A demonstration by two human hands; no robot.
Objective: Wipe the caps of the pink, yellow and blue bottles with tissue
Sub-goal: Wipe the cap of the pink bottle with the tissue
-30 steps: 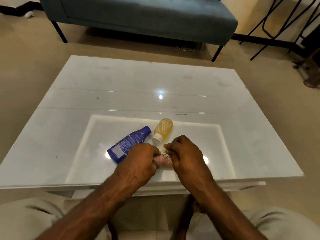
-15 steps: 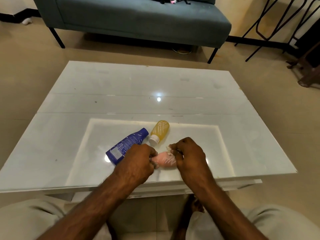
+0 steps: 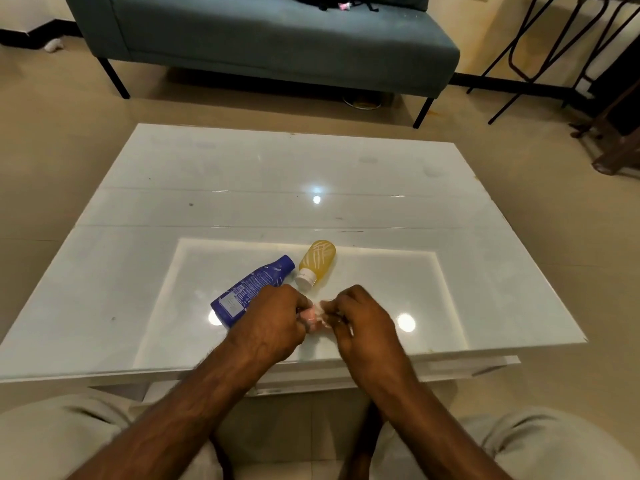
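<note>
A small pink bottle (image 3: 310, 317) is held low over the white table (image 3: 242, 174), almost hidden between my hands; only a pink sliver shows. My left hand (image 3: 272, 323) is closed around its left end. My right hand (image 3: 360, 322) pinches a bit of white tissue (image 3: 324, 307) against the bottle's right side. The blue bottle (image 3: 251, 292) lies on its side just left of my left hand, partly covered by it. Behind my hands lies the yellow bottle (image 3: 318, 259), its white cap (image 3: 305, 278) pointing toward me.
A teal sofa (image 3: 277, 39) stands beyond the table on the tiled floor. Black metal stool legs (image 3: 540, 46) and dark wooden furniture (image 3: 616, 140) are at the far right. My knees sit below the table's near edge.
My hands have drawn closer together around the pink bottle, which showed plainly between them half a second ago and is now mostly covered. The blue and yellow bottles have not moved.
</note>
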